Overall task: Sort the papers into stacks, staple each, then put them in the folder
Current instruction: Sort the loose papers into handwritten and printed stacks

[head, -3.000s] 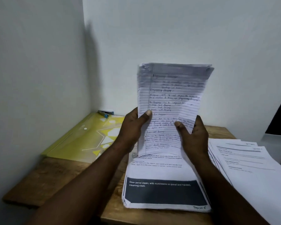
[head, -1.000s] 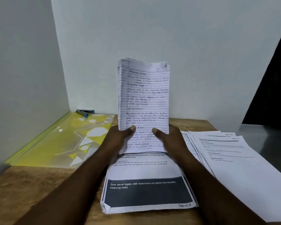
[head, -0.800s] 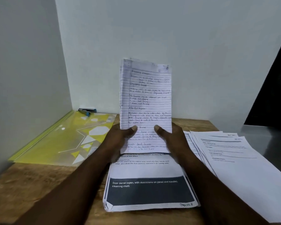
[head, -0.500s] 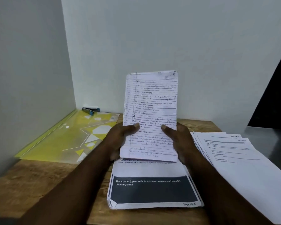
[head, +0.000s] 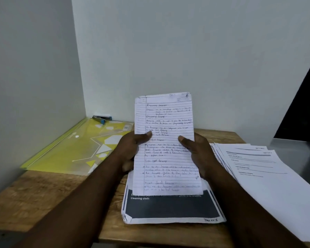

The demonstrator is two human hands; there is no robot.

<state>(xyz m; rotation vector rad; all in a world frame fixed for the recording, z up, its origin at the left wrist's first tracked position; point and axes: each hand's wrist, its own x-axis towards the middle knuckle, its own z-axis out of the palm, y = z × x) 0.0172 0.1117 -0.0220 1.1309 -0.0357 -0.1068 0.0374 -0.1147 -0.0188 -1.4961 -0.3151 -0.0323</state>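
A stack of lined handwritten sheets (head: 166,122) is held between both hands, leaning back toward me above the table. My left hand (head: 131,151) grips its left edge with the thumb on the front page. My right hand (head: 197,151) grips the right edge the same way. Under the held sheets lies a printed stack with a dark band (head: 170,208) on its top page. A fanned pile of printed pages (head: 261,169) lies to the right. The yellow translucent folder (head: 70,151) lies flat at the left, with a blue stapler (head: 102,119) at its far corner.
The wooden table (head: 34,199) stands in a corner between two white walls. Its front edge runs near the bottom of the view. The right pile hangs partly over a grey surface (head: 297,154) beside the table.
The handwritten stack has come down from upright and tilted back toward me; its lower edge now covers part of the dark band on the printed stack. Both hands keep their grip.
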